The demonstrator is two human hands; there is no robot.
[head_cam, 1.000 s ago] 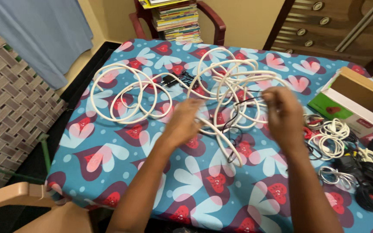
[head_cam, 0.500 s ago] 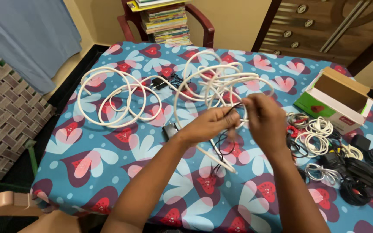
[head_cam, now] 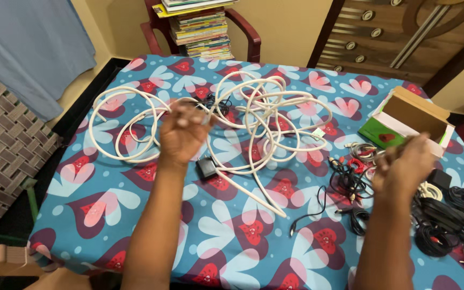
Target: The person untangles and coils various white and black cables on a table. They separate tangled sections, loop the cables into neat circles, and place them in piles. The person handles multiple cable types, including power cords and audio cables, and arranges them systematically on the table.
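A long thick white cable (head_cam: 275, 115) lies in tangled loops across the far half of a table with a blue heart-patterned cloth (head_cam: 108, 198). My left hand (head_cam: 181, 134) hovers over the loops' middle, fingers apart, just above a small black adapter (head_cam: 207, 167). My right hand (head_cam: 404, 164), blurred with curled fingers, is over the right side, beside a bundle of thin cables (head_cam: 350, 180). A thin black cable (head_cam: 318, 207) trails on the cloth from that bundle toward the front. I cannot see whether the right hand holds anything.
An open green and white cardboard box (head_cam: 409, 121) stands at the far right. Black and white coiled cables and adapters (head_cam: 441, 215) pile at the right edge. Behind the table are a chair stacked with books (head_cam: 200, 27) and a wooden cabinet (head_cam: 393, 37). A plastic chair (head_cam: 6, 260) is front left.
My hands were together in the white tangle on a thin black cable. They have parted: the left moved left, the right swung right, and the black cable now lies by the right-hand pile.
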